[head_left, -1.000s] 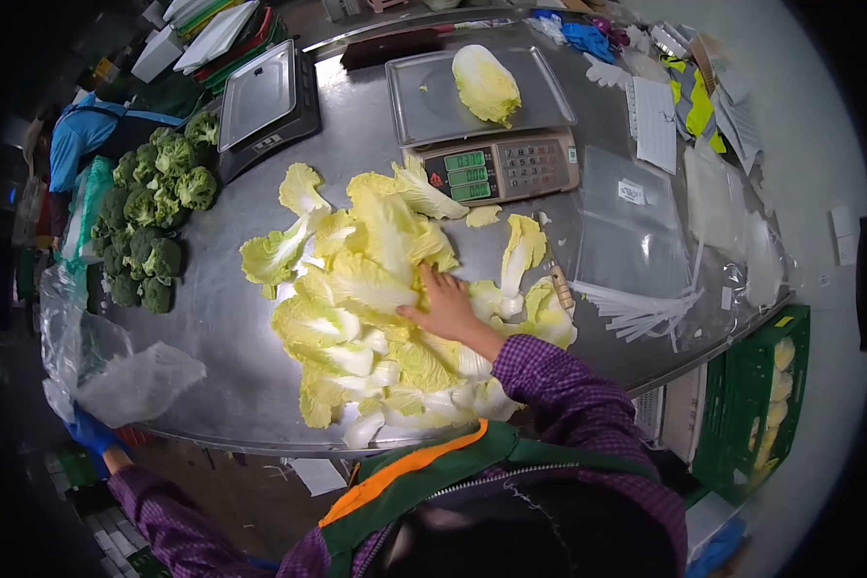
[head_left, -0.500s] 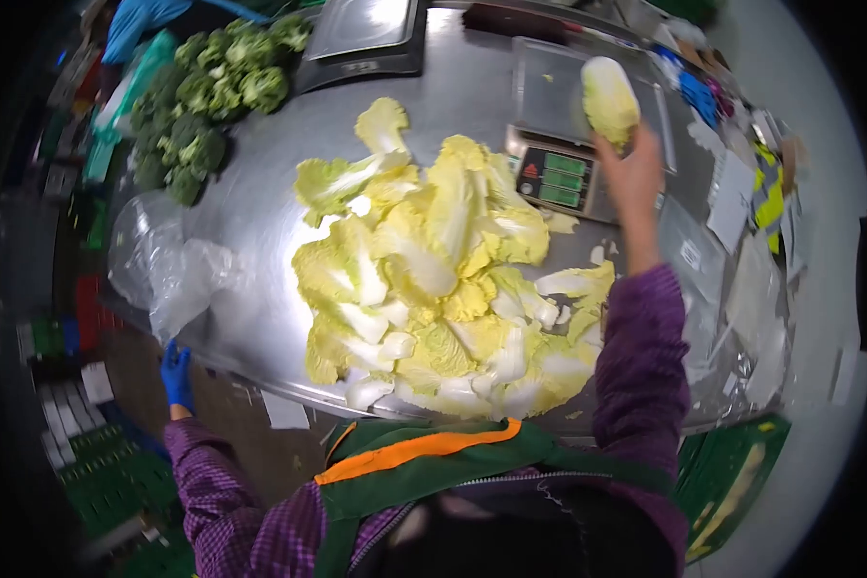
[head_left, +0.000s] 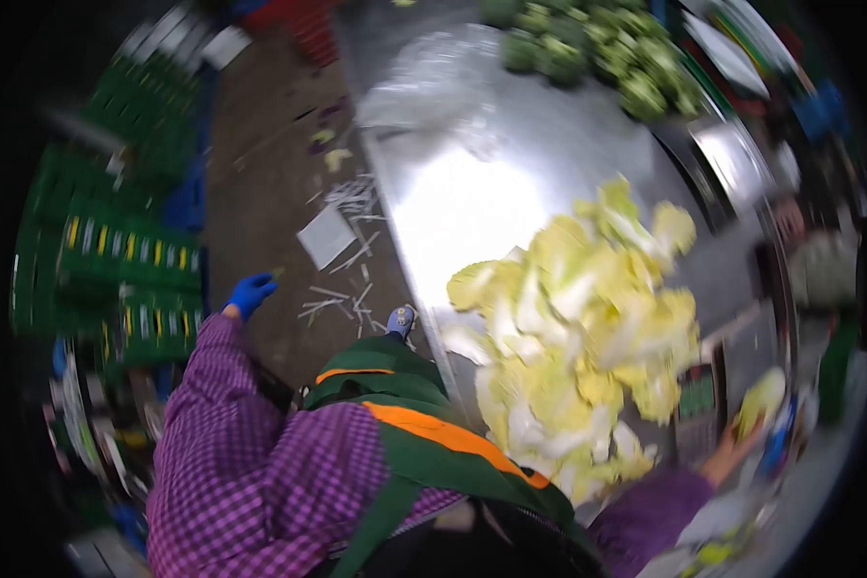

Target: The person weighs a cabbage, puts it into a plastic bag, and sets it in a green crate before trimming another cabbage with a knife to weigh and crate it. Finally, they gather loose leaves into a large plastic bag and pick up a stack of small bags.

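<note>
My bare right hand (head_left: 737,445) is wrapped round the base of a trimmed Chinese cabbage (head_left: 763,397) at the lower right, beside the digital scale (head_left: 698,397) with its green display. A big heap of loose yellow-green cabbage leaves (head_left: 568,337) lies on the steel table (head_left: 424,212), left of the scale. My left hand (head_left: 251,294), in a blue glove, hangs away from the table over the floor. Its fingers stretch out loosely and I see nothing held in them, though the view is slightly blurred.
Several broccoli heads (head_left: 597,48) and a clear plastic bag (head_left: 433,82) lie at the table's far end. A second scale (head_left: 727,159) stands beyond the leaves. Green crates (head_left: 130,250) are stacked on the left. White strips and a paper sheet (head_left: 326,237) litter the floor (head_left: 270,164).
The view has swung left, showing more floor and crates. My right hand keeps the Chinese cabbage and now appears at the lower right. My left hand stays off the table.
</note>
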The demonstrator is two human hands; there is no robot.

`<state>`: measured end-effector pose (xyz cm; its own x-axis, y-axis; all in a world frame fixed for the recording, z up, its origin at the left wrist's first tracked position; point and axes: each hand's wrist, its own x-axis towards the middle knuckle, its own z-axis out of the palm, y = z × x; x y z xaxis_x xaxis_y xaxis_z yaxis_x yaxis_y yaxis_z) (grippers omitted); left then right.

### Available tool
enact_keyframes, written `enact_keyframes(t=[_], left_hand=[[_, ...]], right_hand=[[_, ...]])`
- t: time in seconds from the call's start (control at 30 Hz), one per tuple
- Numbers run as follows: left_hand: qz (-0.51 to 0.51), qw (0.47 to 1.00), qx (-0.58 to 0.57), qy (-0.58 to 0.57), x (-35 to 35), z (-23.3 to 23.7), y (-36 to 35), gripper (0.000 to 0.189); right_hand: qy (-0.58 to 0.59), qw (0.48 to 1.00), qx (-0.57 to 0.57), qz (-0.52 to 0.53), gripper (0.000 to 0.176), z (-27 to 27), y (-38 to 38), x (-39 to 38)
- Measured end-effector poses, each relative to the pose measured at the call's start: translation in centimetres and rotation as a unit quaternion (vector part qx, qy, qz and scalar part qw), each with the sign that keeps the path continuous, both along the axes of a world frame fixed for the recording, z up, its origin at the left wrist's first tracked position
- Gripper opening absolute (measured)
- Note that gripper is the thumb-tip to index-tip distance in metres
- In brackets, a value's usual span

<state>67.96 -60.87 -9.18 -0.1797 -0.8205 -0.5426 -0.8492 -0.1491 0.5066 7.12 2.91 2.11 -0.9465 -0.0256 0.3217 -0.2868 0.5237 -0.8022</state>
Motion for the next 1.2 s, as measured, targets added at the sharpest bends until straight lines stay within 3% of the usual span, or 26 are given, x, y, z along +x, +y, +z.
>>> enact_keyframes(t=[0.13,0.17,0.2,0.23,0.3,0.37,0.47,0.53,0.63,0.67,0.73,0.77,0.83,0.87,0.93,0.97,1.07,1.17,1.2], left_hand=[[-0.036,0.998,0.048,0.003,3.6,-3.0,-0.6,0.053],[-0.037,0.997,0.06,0.009,3.9,-3.7,-1.1,0.053],[-0.018,0.998,0.051,0.016,4.4,-3.8,-1.8,0.053],[-0.018,0.997,0.064,0.041,4.8,-3.8,-2.5,0.053],[-0.009,0.994,0.075,0.076,7.9,-5.2,-4.5,0.054],[-0.077,0.996,-0.009,0.04,11.5,-8.4,-7.5,0.053],[-0.002,0.999,-0.024,0.028,15.4,-9.7,-10.8,0.056],[0.086,0.995,-0.014,0.052,18.1,-10.5,-12.4,0.058],[0.07,0.995,-0.035,0.069,21.6,-12.0,-14.7,0.057],[0.11,0.988,0.001,0.104,22.1,-11.4,-14.9,0.057],[0.142,0.983,0.015,0.12,23.6,-11.7,-15.8,0.057],[0.163,0.977,0.027,0.135,24.0,-11.9,-16.5,0.057],[0.163,0.975,0.01,0.149,24.9,-11.5,-18.5,0.057],[0.145,0.977,-0.006,0.158,25.6,-10.9,-19.5,0.057],[0.147,0.976,-0.03,0.158,26.5,-9.1,-22.6,0.056],[0.119,0.979,-0.051,0.16,27.3,-8.5,-24.7,0.055],[0.169,0.973,-0.062,0.142,31.1,-9.4,-30.7,0.053],[0.326,0.924,-0.104,0.17,34.5,-10.1,-34.8,0.053],[0.344,0.919,-0.106,0.162,35.4,-11.3,-35.1,0.053]], right_hand=[[0.075,0.996,0.045,-0.026,0.059,-1.8,1.1,0.2],[-0.045,0.949,-0.311,-0.01,0.043,-2.6,2.0,-2.0],[-0.171,0.768,-0.618,0.008,0.037,-1.7,0.9,-3.7],[-0.127,0.74,-0.656,-0.07,0.033,0.5,-3.7,-2.2],[-0.054,0.772,-0.634,0.017,0.033,1.8,-9.1,0.2],[-0.017,0.757,-0.647,0.088,0.035,3.2,-14.7,1.8],[-0.02,0.713,-0.677,0.184,0.04,4.6,-24.6,3.2],[-0.049,0.676,-0.691,0.252,0.044,4.7,-32.0,3.8],[-0.125,0.605,-0.701,0.355,0.052,3.8,-43.4,4.0],[-0.161,0.581,-0.7,0.384,0.055,3.2,-47.4,4.3],[-0.269,0.491,-0.68,0.473,0.06,1.4,-56.2,5.8],[-0.289,0.524,-0.642,0.479,0.096,2.7,-61.4,10.0],[-0.368,0.422,-0.612,0.559,0.077,2.7,-70.3,14.2],[-0.386,0.407,-0.601,0.57,0.077,2.6,-74.6,15.1],[-0.344,0.45,-0.591,0.574,0.084,2.2,-83.0,17.1],[-0.36,0.435,-0.583,0.584,0.084,1.8,-87.1,18.4],[-0.369,0.366,-0.517,0.68,0.085,1.3,-99.1,22.9],[-0.364,0.27,-0.445,0.772,0.086,2.9,-113.1,27.4],[-0.372,0.315,-0.422,0.765,0.085,3.2,-117.1,29.3]])
